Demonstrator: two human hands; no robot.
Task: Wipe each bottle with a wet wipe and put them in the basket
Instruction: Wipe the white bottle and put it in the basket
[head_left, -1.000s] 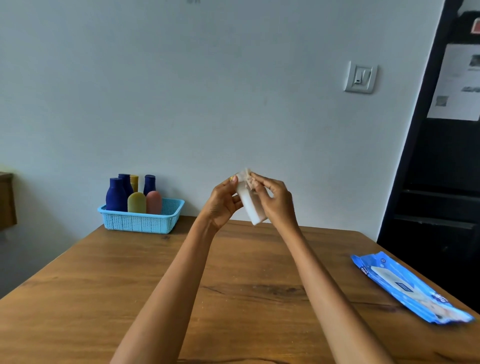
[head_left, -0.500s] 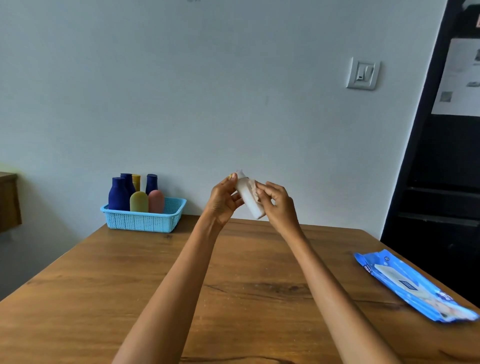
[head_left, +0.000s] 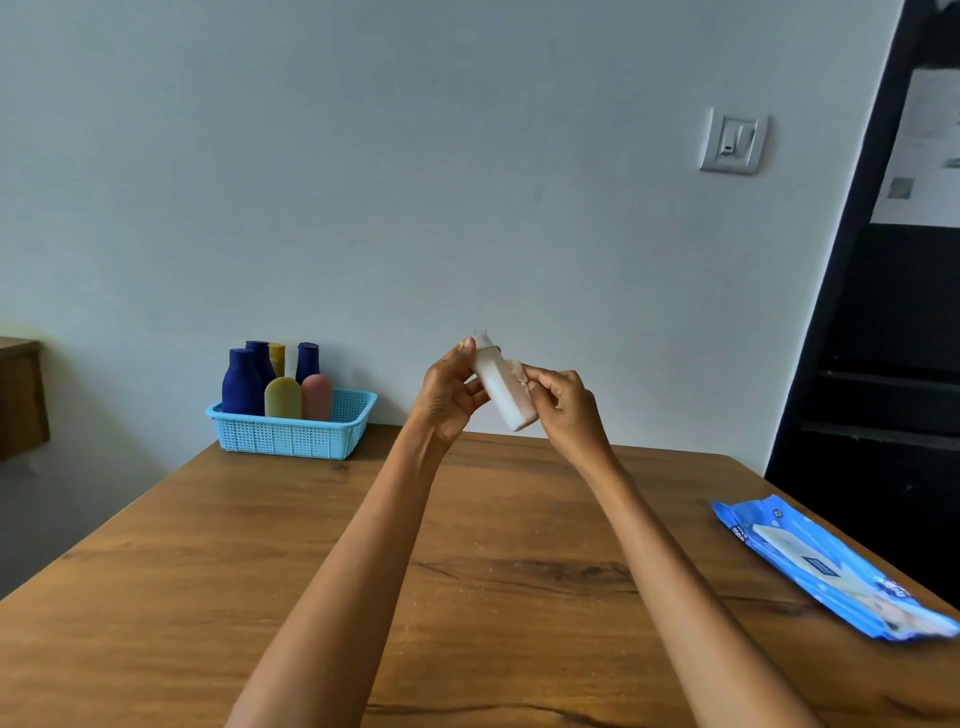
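Note:
I hold a white bottle (head_left: 503, 388) tilted in the air above the far part of the wooden table (head_left: 208, 571). My left hand (head_left: 448, 397) grips its upper end near the cap. My right hand (head_left: 563, 402) pinches a small white wet wipe (head_left: 521, 373) against the bottle's side. A light blue basket (head_left: 291, 434) stands at the table's far left corner. It holds dark blue bottles (head_left: 241, 382), a yellow bottle (head_left: 282, 397) and a pink bottle (head_left: 317, 397), all upright.
A blue pack of wet wipes (head_left: 826, 569) lies near the table's right edge. A light switch (head_left: 731, 140) is on the wall. A dark doorway or shelf (head_left: 883, 364) stands at the right, and a wooden piece of furniture (head_left: 21, 395) at the far left.
My right hand has slid the wipe down from the bottle's top to its side, uncovering the cap. The bottle stays held in the air.

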